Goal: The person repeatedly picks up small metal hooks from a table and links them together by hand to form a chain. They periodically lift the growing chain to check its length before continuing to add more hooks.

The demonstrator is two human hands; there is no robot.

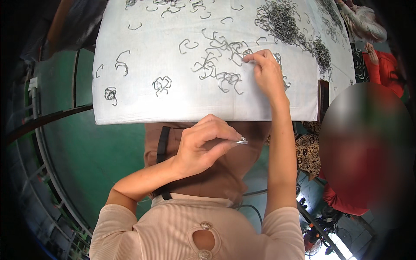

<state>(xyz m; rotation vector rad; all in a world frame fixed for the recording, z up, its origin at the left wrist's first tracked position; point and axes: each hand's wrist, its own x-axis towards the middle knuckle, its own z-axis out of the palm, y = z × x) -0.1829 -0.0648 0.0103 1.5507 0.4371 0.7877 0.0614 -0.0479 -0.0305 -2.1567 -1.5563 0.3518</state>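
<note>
Nearest to the camera, the left hand [203, 145] is held above the lap, just below the table edge. Its fingers are pressed together on a small stack of metal clips [241, 141], which sticks out at the fingertips. Further away, the right hand [266, 71] rests on the white table [130, 104]. Its thumb and forefinger are closed on 1 bent wire clip [248, 56] lying among loose clips [216, 69] scattered on the surface. Behind it, near the far right edge, lies a dense pile of clips [279, 21]. At the far right, another person's hands [370, 45] are near the table.
</note>
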